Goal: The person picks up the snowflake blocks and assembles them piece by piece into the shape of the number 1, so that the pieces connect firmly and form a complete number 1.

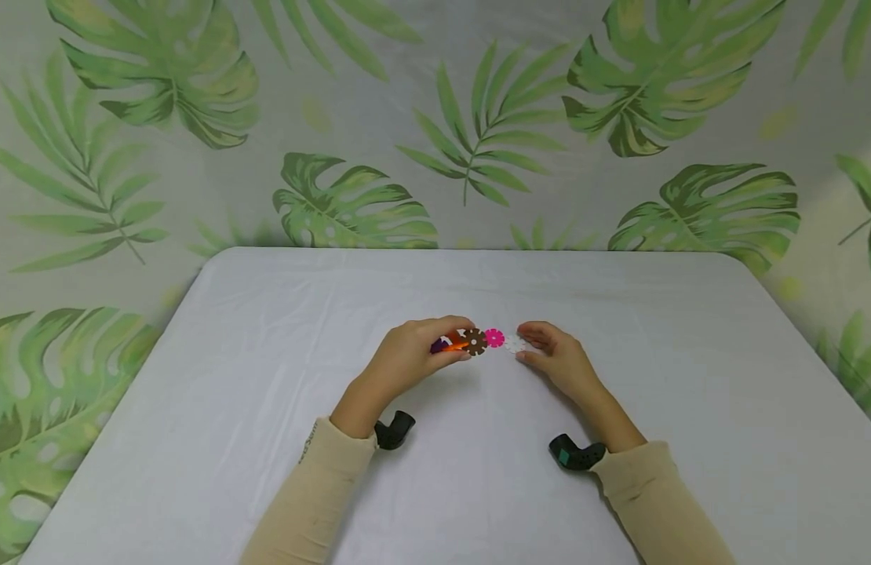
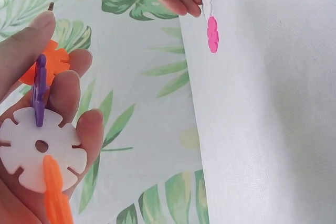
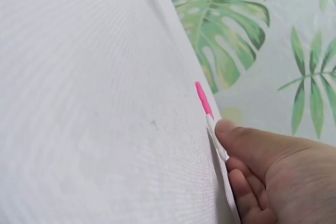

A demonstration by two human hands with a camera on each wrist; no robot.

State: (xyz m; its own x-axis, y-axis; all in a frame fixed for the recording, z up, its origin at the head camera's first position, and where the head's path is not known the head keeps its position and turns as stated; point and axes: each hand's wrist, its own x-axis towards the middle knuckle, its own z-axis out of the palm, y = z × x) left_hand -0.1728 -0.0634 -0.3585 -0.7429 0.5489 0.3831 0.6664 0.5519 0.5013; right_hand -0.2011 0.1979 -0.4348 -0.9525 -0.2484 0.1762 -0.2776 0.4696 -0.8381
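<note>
My left hand point(image 1: 407, 353) holds a cluster of joined notched plastic discs between thumb and fingers. In the left wrist view the cluster has a white disc point(image 2: 23, 129), a purple disc point(image 2: 39, 90) seen edge-on and orange discs point(image 2: 59, 203). A brown disc point(image 1: 474, 342) faces up at the fingertips in the head view. Opposite, my right hand point(image 1: 566, 365) pinches a white disc point(image 3: 212, 127) joined to a pink disc point(image 3: 203, 98). The pink disc points toward the left hand; the left wrist view shows a gap between it and the cluster.
A white cloth-covered table point(image 1: 478, 471) lies under both hands. Behind it hangs a leaf-patterned curtain point(image 1: 365, 102). Black wrist-worn devices point(image 1: 395, 430) stick out inward from both beige sleeves point(image 1: 308, 494).
</note>
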